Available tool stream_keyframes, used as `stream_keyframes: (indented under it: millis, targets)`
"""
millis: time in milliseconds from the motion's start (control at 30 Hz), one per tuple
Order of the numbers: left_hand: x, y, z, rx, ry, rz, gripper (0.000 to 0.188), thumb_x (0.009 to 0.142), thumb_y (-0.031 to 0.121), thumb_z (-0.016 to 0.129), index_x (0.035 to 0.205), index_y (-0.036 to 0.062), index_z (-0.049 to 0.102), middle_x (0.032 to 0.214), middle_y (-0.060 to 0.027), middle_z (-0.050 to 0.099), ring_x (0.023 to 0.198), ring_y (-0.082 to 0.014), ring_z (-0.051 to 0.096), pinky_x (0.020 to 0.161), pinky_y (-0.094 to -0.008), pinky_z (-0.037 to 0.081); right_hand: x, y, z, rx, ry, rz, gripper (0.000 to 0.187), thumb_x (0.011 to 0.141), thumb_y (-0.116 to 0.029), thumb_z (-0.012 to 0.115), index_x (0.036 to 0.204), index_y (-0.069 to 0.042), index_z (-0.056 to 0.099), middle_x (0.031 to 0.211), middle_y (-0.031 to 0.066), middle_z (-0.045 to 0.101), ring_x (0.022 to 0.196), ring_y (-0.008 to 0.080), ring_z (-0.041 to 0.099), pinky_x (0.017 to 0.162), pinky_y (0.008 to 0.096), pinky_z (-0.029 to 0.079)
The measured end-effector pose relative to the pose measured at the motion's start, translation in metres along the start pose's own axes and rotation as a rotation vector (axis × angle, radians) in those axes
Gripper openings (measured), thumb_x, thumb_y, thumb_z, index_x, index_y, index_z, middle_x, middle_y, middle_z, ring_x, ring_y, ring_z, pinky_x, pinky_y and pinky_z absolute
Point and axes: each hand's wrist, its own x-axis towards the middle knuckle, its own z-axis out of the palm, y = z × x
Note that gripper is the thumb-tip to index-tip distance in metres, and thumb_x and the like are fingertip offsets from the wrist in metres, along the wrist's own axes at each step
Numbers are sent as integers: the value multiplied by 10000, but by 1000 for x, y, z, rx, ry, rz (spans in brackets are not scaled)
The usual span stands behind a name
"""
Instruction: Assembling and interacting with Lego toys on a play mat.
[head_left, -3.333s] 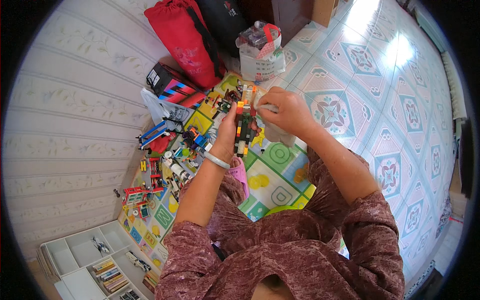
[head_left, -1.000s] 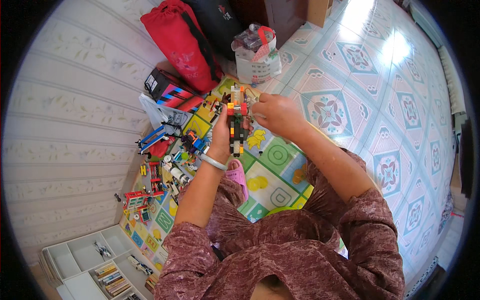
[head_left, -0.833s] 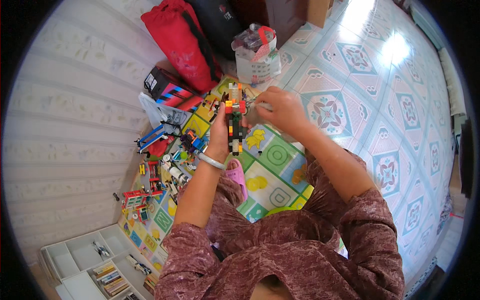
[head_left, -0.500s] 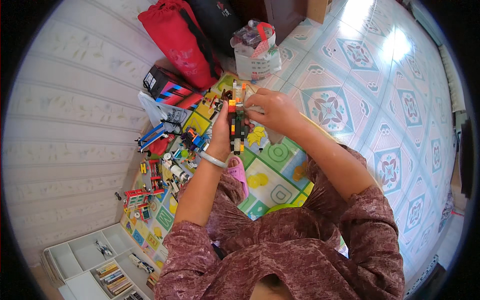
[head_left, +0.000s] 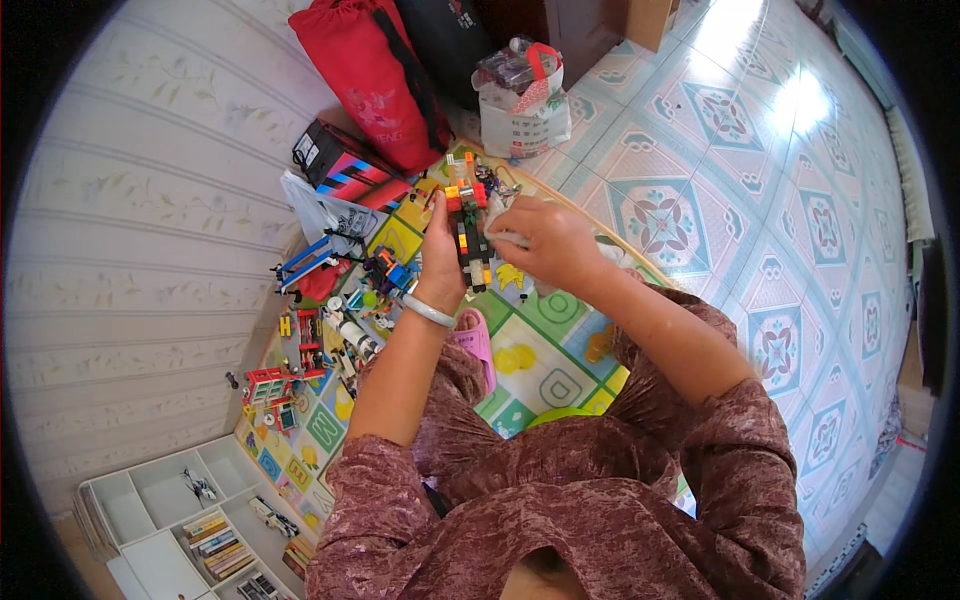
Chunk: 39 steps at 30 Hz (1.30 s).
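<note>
Head view: my left hand (head_left: 440, 262) and right hand (head_left: 545, 245) have fingers clamped on a long brick model (head_left: 468, 232), pointing away from me, above the play mat (head_left: 540, 345).

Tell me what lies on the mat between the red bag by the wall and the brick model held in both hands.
In the head view, a black box with red and blue stripes lies between the red bag and the brick model, with yellow and green mat tiles beside it.
</note>
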Motion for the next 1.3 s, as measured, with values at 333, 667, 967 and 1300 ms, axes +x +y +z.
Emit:
stream_keyframes:
  millis: [333,667,967,1300]
  targets:
    - [2,6,-13,11,-132,56,505,1031,500,356,998,72,622,765,-53,646,661,-156,614,599,-271,509,0,-3,2,-23,-20,27,78,761,-179,698,808,-118,687,778,87,602,711,315,635,627,429,510]
    - [11,4,-25,-50,-130,45,504,1010,526,399,1015,69,612,780,-63,641,681,-172,628,628,-302,536,-12,-9,9,-37,-149,-68,61,763,-170,678,792,-119,659,801,75,598,735,306,635,645,432,515]
    - [6,4,-16,30,-118,60,519,1013,534,378,1005,71,612,775,-52,635,664,-156,621,597,-296,537,3,-8,-8,120,51,266,166,770,-177,710,896,-70,703,888,125,655,800,315,648,694,381,511]
    - [-2,1,-5,32,-115,47,501,1020,520,372,960,85,613,744,-47,630,650,-150,611,583,-281,502,-5,-12,5,28,-29,99,148,762,-198,702,853,-81,702,830,120,657,759,321,654,669,417,522]
